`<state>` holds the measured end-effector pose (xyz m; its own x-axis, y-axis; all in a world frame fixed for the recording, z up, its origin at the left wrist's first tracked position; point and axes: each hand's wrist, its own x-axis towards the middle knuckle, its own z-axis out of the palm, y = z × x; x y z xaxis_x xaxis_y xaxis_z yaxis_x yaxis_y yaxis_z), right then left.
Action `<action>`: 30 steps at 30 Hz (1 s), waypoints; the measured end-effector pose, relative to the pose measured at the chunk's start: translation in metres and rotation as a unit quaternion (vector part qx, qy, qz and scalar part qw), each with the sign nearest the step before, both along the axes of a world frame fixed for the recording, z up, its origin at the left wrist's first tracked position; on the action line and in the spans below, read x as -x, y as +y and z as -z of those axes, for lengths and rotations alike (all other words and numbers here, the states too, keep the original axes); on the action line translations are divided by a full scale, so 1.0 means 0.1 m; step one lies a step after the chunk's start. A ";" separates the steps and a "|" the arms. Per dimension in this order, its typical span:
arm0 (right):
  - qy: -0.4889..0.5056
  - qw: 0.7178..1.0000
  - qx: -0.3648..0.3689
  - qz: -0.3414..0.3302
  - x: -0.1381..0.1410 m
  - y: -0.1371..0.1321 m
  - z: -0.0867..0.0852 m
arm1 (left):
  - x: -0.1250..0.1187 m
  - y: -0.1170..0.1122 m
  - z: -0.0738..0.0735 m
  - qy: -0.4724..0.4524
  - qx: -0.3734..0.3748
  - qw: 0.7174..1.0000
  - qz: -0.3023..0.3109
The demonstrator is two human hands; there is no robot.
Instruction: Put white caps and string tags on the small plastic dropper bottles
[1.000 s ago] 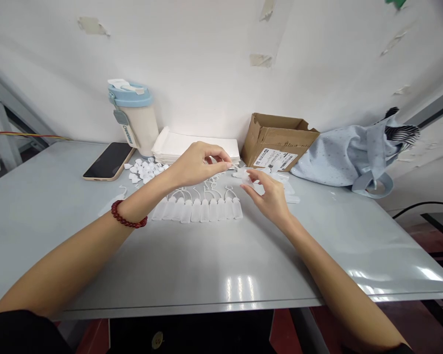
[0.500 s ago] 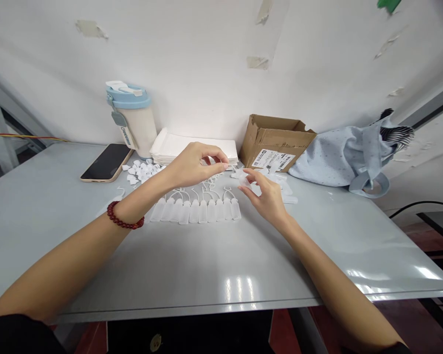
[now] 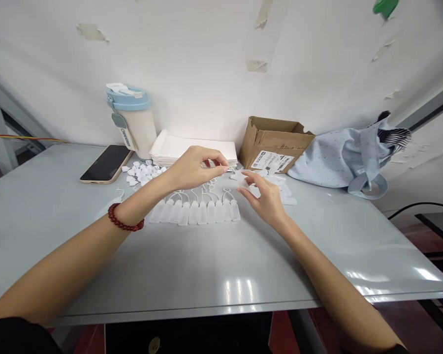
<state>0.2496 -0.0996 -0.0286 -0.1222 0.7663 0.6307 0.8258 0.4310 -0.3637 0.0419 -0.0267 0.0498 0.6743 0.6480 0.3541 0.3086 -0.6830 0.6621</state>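
Note:
My left hand (image 3: 195,166), with a red bead bracelet on its wrist, pinches a small white piece I cannot name between thumb and fingertips. My right hand (image 3: 266,196) holds a small translucent plastic bottle (image 3: 245,181) in its curled fingers, close to the left fingertips. Both hover above a row of several translucent small bottles (image 3: 195,211) with white loop caps lying side by side on the grey table (image 3: 192,265). A heap of small white caps (image 3: 142,172) lies left of the left hand. More loose clear bottles (image 3: 286,189) lie behind the right hand.
A blue-lidded tumbler (image 3: 133,120) and a phone (image 3: 105,163) sit at the back left. A stack of white sheets (image 3: 186,147) rests by the wall. An open cardboard box (image 3: 275,142) and a light blue cloth bag (image 3: 350,152) stand at the back right.
Both hands stay near the same spot; the right hand has edged slightly left toward the left fingertips. The camera has shifted a little.

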 end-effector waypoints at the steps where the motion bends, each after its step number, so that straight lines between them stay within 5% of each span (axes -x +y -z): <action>1: 0.001 1.000 0.000 -0.001 0.00 0.00 0.00 | 0.00 0.00 0.00 0.002 0.001 1.000 0.002; 9: -0.009 1.000 -0.014 -0.008 0.01 0.00 0.00 | -0.03 0.01 0.08 0.007 0.008 1.000 0.020; 15: -0.004 0.999 -0.042 0.008 0.02 0.00 0.02 | -0.09 -0.01 0.19 0.096 0.061 0.993 0.029; 21: 0.007 0.999 -0.038 0.032 0.06 -0.03 -0.01 | -0.25 -0.12 0.37 -0.028 0.089 0.995 -0.032; 26: 0.014 0.998 -0.020 0.050 0.16 -0.09 -0.02 | -0.32 -0.17 0.44 -0.059 0.193 0.979 0.011; 30: 0.116 0.993 0.032 0.018 0.21 -0.13 -0.05 | -0.30 -0.16 0.45 -0.086 0.243 0.966 0.027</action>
<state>0.2289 -0.1127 -0.0235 0.0478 0.8070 0.5885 0.7313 0.3731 -0.5710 0.0714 -0.0424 0.0052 0.6706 0.7309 0.1271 0.1385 -0.2917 0.9464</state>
